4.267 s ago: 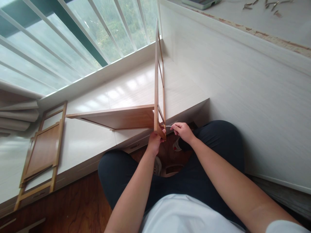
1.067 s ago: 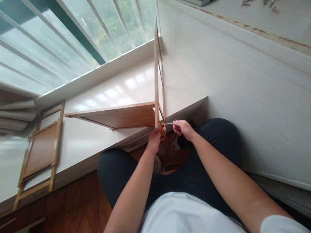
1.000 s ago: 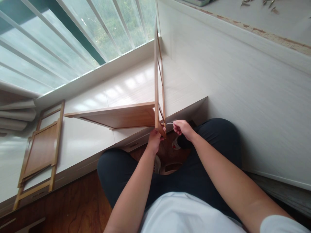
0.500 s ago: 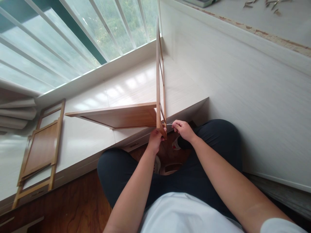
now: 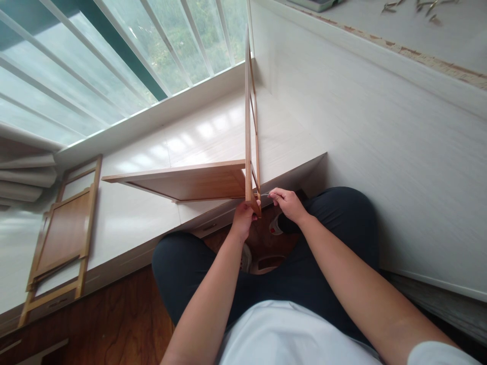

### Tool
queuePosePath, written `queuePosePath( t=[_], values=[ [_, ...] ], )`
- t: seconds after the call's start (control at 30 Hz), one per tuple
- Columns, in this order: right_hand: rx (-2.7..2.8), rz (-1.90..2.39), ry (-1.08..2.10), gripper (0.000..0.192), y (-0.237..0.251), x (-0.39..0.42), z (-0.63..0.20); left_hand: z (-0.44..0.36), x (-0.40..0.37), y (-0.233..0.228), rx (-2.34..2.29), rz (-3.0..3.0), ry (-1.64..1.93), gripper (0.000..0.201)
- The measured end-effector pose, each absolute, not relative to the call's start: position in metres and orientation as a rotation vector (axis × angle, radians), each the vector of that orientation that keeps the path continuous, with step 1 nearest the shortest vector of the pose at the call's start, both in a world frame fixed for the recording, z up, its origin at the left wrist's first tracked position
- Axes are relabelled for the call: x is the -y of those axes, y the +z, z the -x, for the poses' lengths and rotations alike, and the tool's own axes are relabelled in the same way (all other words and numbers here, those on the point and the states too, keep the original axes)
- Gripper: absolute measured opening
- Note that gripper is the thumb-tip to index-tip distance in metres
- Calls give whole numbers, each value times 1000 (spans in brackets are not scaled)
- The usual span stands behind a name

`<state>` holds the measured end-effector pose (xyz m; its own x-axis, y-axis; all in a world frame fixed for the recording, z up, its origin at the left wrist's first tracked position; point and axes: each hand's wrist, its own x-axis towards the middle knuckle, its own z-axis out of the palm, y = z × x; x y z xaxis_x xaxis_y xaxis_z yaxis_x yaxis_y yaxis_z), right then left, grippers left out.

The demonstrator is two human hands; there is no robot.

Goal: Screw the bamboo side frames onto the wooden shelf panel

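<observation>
A wooden side frame (image 5: 248,116) stands upright on edge on the white platform (image 5: 160,152), joined to a flat wooden shelf board (image 5: 190,182) that sticks out to the left. My left hand (image 5: 243,218) grips the frame's near bottom corner. My right hand (image 5: 287,203) pinches a thin metal key (image 5: 265,194) whose tip meets the frame just right of that corner.
A second wooden frame with a panel (image 5: 63,233) lies flat at the platform's left end. A white cabinet wall (image 5: 380,142) rises on the right, with small metal parts (image 5: 418,6) on its top. The window (image 5: 114,56) runs along the back. My knees are below.
My right hand has turned a little on the metal key, its fingers shifting slightly down and right. The left hand and the frame stay where they were.
</observation>
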<state>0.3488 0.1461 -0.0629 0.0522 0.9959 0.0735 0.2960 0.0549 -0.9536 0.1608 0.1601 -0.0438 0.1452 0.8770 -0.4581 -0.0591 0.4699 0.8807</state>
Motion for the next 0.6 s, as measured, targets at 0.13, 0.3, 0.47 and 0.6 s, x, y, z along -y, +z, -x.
queuePosePath(
  t=[0.13, 0.3, 0.47, 0.6],
  values=[
    [1423, 1429, 922, 26, -62, -145, -349, -161, -160, -44, -1230, -836, 809, 43],
    [1245, 1403, 1096, 27, -59, -146, -348, -161, -160, -44, -1230, -847, 815, 42],
    [1008, 1341, 1397, 36, -58, -149, -343, -161, -160, -43, -1225, -847, 812, 43],
    [859, 1286, 1554, 40, -58, -152, -339, -161, -159, -43, -1229, -843, 814, 43]
  ],
)
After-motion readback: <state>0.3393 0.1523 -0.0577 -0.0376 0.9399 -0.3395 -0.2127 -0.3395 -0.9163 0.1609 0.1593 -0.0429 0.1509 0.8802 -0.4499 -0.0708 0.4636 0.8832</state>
